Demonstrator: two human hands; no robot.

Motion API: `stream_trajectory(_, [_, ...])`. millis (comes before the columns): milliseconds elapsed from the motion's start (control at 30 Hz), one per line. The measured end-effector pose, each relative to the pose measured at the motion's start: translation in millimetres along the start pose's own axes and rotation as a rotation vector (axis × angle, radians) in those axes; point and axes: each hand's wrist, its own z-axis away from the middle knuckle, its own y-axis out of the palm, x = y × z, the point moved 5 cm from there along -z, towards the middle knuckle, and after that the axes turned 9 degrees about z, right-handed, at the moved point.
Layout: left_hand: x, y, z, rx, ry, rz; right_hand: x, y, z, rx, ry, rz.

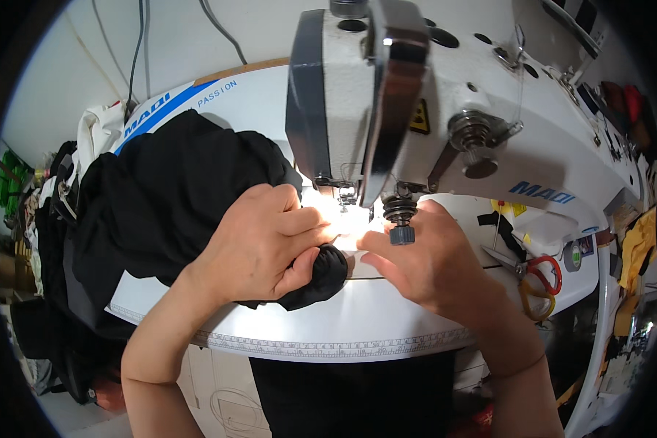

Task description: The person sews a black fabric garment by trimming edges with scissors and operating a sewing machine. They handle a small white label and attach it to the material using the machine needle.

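- A sewing workstation is seen from above: a white tabletop with a printed ruler strip along its near edge, a pale wall behind it, and cluttered piles of cloth at 9 o'clock.
- A white industrial sewing machine fills the 12 to 2 o'clock part of the view, its lamp lighting the needle area near the centre.
- A black garment is heaped on the tabletop from 9 to 11 o'clock, with one bunched end drawn in under the machine head.
- The left hand is closed over that bunched end just left of the needle area; its grip is wrapped round a dark wad of cloth, thumb underneath.
- The right hand lies at 3 o'clock of the needle area, fingers nearly flat and pointing toward the left hand; whether any cloth is pinched under its fingertips cannot be told in the glare.
- Red- and yellow-handled scissors lie on the tabletop at 3 o'clock, well apart from the hands.
- The garment is judged to be light, soft and limp, likely to slide and fold on the smooth tabletop; it is best taken by a gathered edge close to the needle, flattened with the other hand, while the loose bulk is left supported on the tabletop.
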Motion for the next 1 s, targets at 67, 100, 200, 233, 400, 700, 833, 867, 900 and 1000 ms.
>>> stream_trajectory(67, [0, -3, -5, -0.012, 0.035, -0.022, -4, 3, 1, 0.002, 0.022, 0.078])
stream_trajectory(100, [0, -4, -7, 0.021, 0.046, -0.028, -4, 1, 0, 0.007, 0.017, 0.083])
stream_trajectory(200, [1, -3, -4, 0.022, 0.061, -0.036, -2, -3, -3, 0.050, 0.018, 0.098])
stream_trajectory(233, [1, -2, -4, -0.001, 0.080, -0.038, -4, -3, -2, 0.067, 0.042, 0.082])
stream_trajectory(400, [1, -1, -1, -0.021, 0.060, -0.037, -5, -5, -5, 0.119, 0.049, 0.058])
stream_trajectory(700, [1, 1, 0, 0.067, -0.039, -0.040, -5, 1, -4, 0.225, 0.039, 0.059])
stream_trajectory(833, [0, 2, 1, 0.044, -0.045, -0.037, -6, 5, -3, 0.227, 0.035, 0.074])
stream_trajectory(867, [0, 2, 1, 0.043, -0.045, -0.037, -6, 5, -3, 0.222, 0.034, 0.077])
stream_trajectory(900, [-1, 2, 2, 0.047, -0.056, -0.046, -6, 6, -3, 0.222, 0.034, 0.077])
stream_trajectory(1000, [-1, 4, 2, 0.071, -0.092, -0.087, -7, 9, -1, 0.187, 0.016, 0.085])
